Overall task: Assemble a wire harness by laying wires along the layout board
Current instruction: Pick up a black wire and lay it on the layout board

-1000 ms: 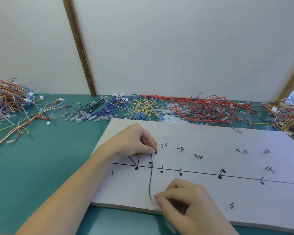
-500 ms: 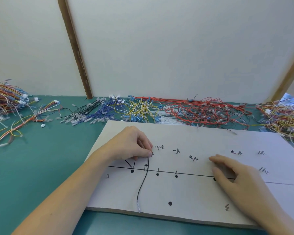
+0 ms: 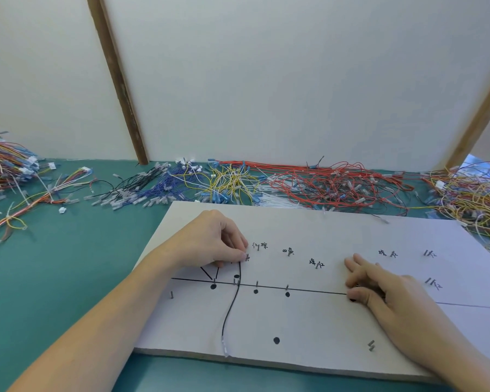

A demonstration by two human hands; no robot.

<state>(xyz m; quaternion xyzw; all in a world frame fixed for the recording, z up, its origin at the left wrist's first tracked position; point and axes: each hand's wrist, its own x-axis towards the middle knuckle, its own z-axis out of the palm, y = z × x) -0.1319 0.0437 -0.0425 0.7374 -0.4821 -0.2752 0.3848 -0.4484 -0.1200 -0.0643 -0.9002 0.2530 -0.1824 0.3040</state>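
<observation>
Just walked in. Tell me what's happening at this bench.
A person is laying a wire harness on a white layout board studded with pins and hand-marked labels. The left hand pinches the upper end of a black wire, which runs down past the drawn line to the board's near edge, its lower end lying free. The right hand rests with fingers flat on the board, to the right along that line, holding nothing. Heaps of loose wires in many colours lie along the back of the green table.

Green table (image 3: 68, 278) w/ layout board (image 3: 309, 321), loose wire piles (image 3: 323, 185) (back edge).
</observation>
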